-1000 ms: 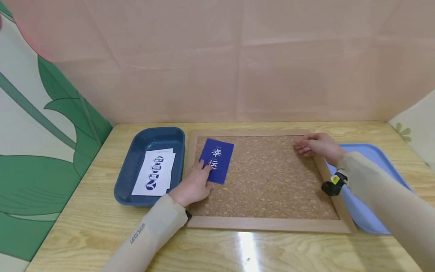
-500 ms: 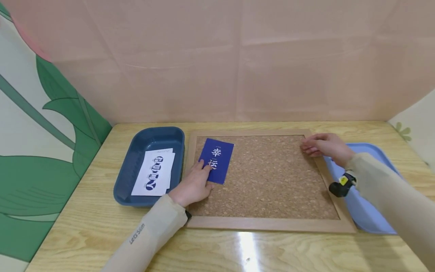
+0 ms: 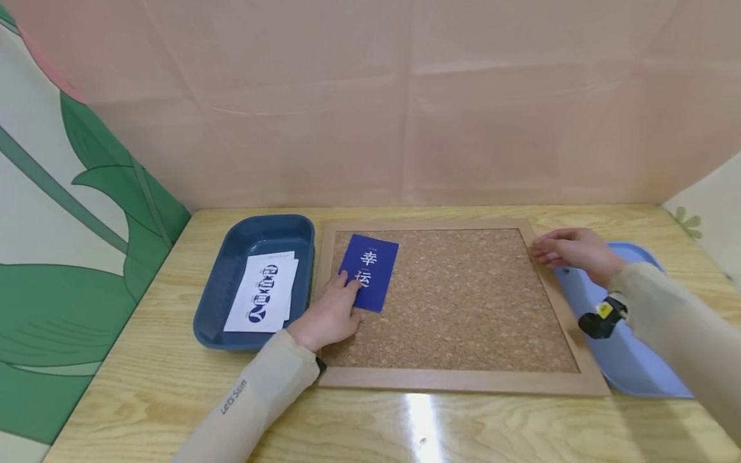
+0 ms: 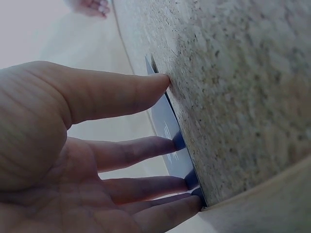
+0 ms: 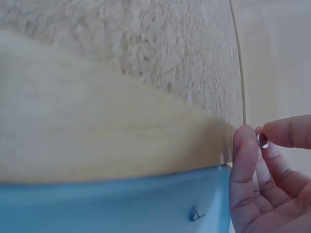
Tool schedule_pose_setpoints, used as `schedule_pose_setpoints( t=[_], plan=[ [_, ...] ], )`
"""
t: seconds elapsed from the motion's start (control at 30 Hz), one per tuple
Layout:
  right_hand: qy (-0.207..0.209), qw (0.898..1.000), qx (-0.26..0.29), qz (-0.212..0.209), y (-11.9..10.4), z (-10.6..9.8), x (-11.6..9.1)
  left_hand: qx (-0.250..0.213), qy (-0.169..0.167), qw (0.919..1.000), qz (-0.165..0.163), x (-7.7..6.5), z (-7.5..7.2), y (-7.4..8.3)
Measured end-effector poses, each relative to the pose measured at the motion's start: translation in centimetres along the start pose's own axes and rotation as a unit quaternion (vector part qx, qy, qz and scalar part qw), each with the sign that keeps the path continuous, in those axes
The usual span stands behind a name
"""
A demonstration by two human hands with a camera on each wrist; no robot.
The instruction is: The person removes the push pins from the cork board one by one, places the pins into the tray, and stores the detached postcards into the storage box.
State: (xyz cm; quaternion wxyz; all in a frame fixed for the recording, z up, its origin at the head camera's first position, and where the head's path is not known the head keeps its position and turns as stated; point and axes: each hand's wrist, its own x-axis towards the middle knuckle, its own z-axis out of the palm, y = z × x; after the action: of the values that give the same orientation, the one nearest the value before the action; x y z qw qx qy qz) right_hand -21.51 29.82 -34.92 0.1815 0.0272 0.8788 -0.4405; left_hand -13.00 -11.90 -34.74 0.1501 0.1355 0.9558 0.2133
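A dark blue card (image 3: 379, 257) with white Chinese characters lies slightly tilted on the left part of a wood-framed cork board (image 3: 463, 302). My left hand (image 3: 327, 312) rests on its lower left with fingers nearly straight. In the left wrist view the fingertips (image 4: 177, 187) touch the card (image 4: 165, 116) and the thumb tip reaches the cork. My right hand (image 3: 570, 251) is over the board's right frame, beside the light blue tray (image 3: 631, 350). In the right wrist view its thumb and forefinger pinch a small silver thumbtack (image 5: 263, 140).
A dark blue tray (image 3: 217, 283) left of the board holds white cards (image 3: 246, 308) with dark printing. Another small tack (image 5: 195, 214) lies in the light blue tray. A pinkish sheet (image 3: 405, 116) backs the wooden table (image 3: 370, 424).
My right hand has moved right, from over the board's upper right corner to its right frame and the light blue tray's edge. The left hand and the blue card have stayed put.
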Motion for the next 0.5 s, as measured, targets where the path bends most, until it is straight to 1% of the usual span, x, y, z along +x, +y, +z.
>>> schedule_pose_setpoints(
  t=[0.23,0.5],
  plan=[
    [0.004,1.0,-0.005,0.006,0.9,-0.6,-0.4,-0.004,-0.003,1.0,-0.005,0.0,0.0,0.0],
    [0.018,1.0,-0.006,-0.002,2.5,-1.4,-0.5,-0.002,0.002,1.0,0.004,-0.1,-0.1,0.0]
  ],
)
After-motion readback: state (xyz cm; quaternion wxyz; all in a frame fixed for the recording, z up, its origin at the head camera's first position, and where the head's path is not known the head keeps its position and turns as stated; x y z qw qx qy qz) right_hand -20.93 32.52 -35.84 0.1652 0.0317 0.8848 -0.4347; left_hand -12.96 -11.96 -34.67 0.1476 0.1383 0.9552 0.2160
